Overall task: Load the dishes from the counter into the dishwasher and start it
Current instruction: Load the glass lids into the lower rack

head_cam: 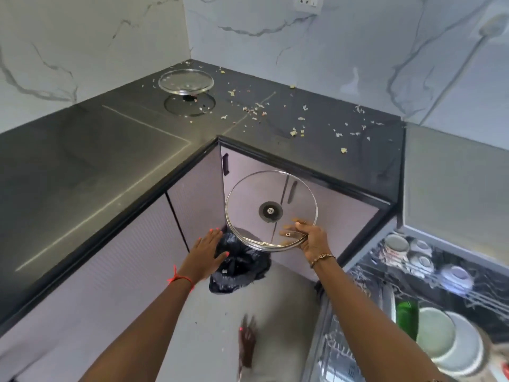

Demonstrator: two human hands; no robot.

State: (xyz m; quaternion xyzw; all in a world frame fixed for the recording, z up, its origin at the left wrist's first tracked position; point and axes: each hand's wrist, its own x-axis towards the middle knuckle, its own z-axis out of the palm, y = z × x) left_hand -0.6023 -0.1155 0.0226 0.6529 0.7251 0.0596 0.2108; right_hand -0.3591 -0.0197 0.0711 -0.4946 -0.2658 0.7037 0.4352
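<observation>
Crumbs are strewn over the black corner desk [82, 175]. Above the bin bag [242, 268], a glass lid [271, 210] is held tilted, underside turned to the camera, its lower rim pinched by the right hand [314, 241]. At the bin bag's left edge, the left hand [205, 255] is spread flat.

Glass lid [271, 209], metal rim; glossy dark counter [82, 166].
</observation>
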